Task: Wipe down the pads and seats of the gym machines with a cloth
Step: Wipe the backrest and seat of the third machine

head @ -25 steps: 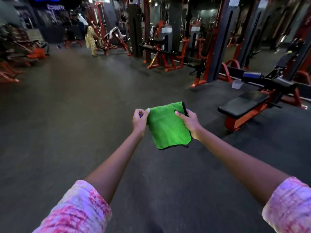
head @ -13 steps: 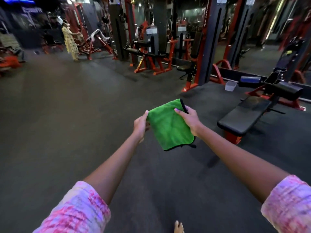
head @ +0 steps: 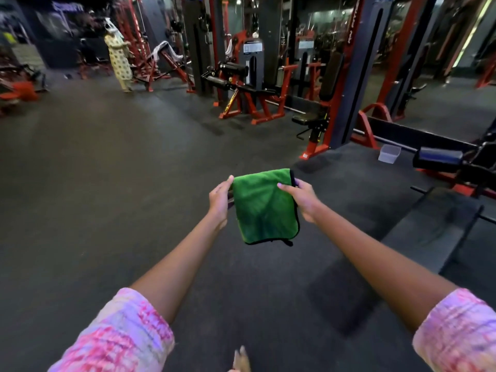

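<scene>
— Both hands carry the cloth (head: 264,208): right hand (head: 302,201) pinches its top right corner, left hand (head: 220,198) touches the left edge, fingers straight.
— Any wiping?
— Seemingly none; it hangs over the floor, the bench (head: 429,224) well apart.

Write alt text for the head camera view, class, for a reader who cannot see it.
Two outstretched hands hold a folded green cloth above a dark gym floor: the right hand pinches its right edge, the left hand touches its left edge. A black bench pad lies to the right; red-framed machines stand behind.
</scene>
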A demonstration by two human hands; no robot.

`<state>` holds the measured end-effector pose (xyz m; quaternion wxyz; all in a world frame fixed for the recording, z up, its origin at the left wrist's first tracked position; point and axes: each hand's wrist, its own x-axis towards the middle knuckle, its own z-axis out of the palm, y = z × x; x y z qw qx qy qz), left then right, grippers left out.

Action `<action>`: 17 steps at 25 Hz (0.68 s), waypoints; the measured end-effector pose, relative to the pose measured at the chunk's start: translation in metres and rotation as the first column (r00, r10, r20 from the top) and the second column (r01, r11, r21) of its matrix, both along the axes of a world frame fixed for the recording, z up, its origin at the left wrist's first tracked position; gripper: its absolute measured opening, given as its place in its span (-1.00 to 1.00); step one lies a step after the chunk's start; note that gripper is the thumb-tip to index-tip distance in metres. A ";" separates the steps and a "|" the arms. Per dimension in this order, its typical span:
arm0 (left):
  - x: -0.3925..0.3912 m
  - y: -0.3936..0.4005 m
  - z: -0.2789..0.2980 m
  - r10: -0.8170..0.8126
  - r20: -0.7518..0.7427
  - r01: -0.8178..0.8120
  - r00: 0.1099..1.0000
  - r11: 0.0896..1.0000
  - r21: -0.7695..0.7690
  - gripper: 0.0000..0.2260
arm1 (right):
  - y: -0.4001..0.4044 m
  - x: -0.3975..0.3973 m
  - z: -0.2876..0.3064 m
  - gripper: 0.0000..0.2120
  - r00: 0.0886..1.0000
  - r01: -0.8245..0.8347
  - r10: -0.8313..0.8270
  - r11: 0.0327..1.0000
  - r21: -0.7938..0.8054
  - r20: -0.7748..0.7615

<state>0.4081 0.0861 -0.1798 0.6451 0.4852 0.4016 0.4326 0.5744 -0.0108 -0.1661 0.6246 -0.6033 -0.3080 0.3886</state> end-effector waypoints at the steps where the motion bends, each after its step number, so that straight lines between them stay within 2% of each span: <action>1: 0.020 0.027 -0.004 0.006 0.009 -0.006 1.000 0.999 -0.032 -0.83 | 0.025 0.019 -0.005 -0.79 1.000 0.002 -0.002 1.000 0.011 -0.019; 5: 0.105 0.133 -0.016 -0.130 -0.025 0.129 0.991 0.991 -0.046 -0.79 | 0.126 0.103 -0.013 -0.78 1.000 0.018 -0.018 1.000 0.001 0.020; 9: 0.188 0.234 0.002 -0.157 -0.099 0.166 0.983 0.981 0.101 -0.83 | 0.219 0.192 -0.001 -0.78 0.989 0.013 -0.006 0.999 -0.047 0.147; 12: 0.258 0.301 0.009 -0.161 -0.152 0.191 0.975 0.958 0.212 -0.94 | 0.285 0.252 0.000 -0.77 0.987 0.075 -0.067 0.996 -0.051 0.147; 17: 0.340 0.390 -0.017 -0.255 -0.258 0.323 0.932 0.908 0.268 -0.64 | 0.374 0.334 -0.021 -0.77 0.987 0.144 -0.136 0.985 -0.093 0.087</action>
